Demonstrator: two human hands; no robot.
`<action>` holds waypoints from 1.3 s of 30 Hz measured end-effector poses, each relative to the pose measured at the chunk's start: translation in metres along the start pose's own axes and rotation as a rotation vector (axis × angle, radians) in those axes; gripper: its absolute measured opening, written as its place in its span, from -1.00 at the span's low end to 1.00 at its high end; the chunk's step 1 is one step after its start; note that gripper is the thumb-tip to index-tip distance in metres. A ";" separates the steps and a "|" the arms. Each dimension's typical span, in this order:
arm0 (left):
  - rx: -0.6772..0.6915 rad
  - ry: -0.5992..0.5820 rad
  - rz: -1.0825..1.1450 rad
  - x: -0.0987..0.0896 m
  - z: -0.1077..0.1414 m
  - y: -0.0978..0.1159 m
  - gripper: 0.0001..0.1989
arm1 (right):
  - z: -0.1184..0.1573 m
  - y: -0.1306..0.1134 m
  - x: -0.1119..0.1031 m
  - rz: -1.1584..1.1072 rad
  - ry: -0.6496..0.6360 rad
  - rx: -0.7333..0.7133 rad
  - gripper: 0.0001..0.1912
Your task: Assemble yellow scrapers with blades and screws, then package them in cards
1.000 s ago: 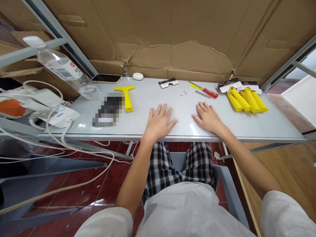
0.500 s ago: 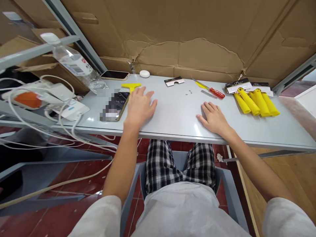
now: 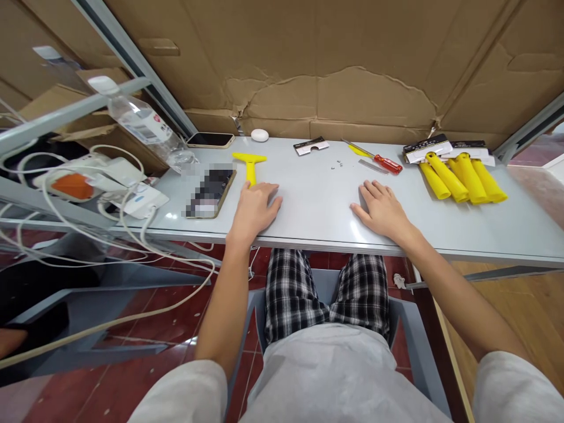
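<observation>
My left hand (image 3: 256, 207) lies on the grey table (image 3: 312, 205) with its thumb apart from the fingers. Its fingers meet the lower end of a yellow T-shaped scraper (image 3: 250, 166); the end of that handle is hidden. Flat on the tabletop rests my right hand (image 3: 382, 207), open and holding nothing. Beyond it are a red-handled screwdriver (image 3: 388, 164), a thin metal strip (image 3: 373, 167) and several tiny metal bits (image 3: 339, 164), too small to name. A yellow piece (image 3: 359, 151) lies partly under the screwdriver shaft.
Several yellow handles (image 3: 476, 179) with cards lie at right. A black-and-white card (image 3: 311, 146) and white oval case (image 3: 259, 136) are at the back. Left are phones (image 3: 210, 140), a tilted bottle (image 3: 145, 126) and cabled power strips (image 3: 141, 200). Cardboard (image 3: 317, 59) stands behind.
My left hand has drawn back toward the table's front edge, its fingers less spread. The yellow scraper has shifted slightly right, away from the near phone. My right hand stays in place.
</observation>
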State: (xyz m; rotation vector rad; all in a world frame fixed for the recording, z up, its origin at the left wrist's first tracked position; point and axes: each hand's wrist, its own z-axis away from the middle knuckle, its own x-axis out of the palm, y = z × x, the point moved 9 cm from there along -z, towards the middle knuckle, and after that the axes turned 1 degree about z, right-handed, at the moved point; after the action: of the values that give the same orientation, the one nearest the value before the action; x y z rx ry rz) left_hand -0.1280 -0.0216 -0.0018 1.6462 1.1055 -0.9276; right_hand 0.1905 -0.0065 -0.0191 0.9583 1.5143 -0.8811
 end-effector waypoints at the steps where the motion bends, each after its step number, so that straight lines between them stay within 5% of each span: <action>1: 0.026 0.025 0.055 0.000 0.004 0.004 -0.53 | 0.000 0.000 0.000 0.001 0.003 -0.002 -0.21; 7: 0.156 0.129 0.282 0.000 0.032 0.035 -0.62 | 0.000 0.002 0.003 0.000 0.038 -0.020 -0.23; 12: 0.269 0.131 0.359 0.011 0.050 0.079 -0.46 | 0.000 0.003 0.004 -0.004 0.042 -0.019 -0.22; 20: 0.333 0.140 0.425 0.034 0.045 0.147 -0.41 | 0.001 0.001 0.003 0.014 0.031 0.014 -0.21; 28: 0.386 0.178 0.491 0.043 0.043 0.187 -0.45 | -0.001 0.001 0.002 0.032 0.028 -0.014 -0.24; 33: 0.386 0.312 0.488 0.005 0.024 0.168 -0.63 | -0.001 -0.001 -0.007 0.011 0.035 -0.024 -0.27; 36: 0.332 0.337 0.386 -0.023 -0.025 0.134 -0.63 | -0.015 0.006 -0.020 -0.034 0.023 -0.040 -0.41; 39: 0.287 0.254 0.289 -0.028 -0.091 0.098 -0.60 | -0.045 0.028 -0.038 -0.138 0.052 -0.010 -0.49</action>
State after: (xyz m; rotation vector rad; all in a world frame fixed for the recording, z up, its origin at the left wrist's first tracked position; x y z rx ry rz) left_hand -0.0354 0.0404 0.0777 2.1420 0.8927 -0.7259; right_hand 0.2021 0.0412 0.0232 0.8834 1.6435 -0.9522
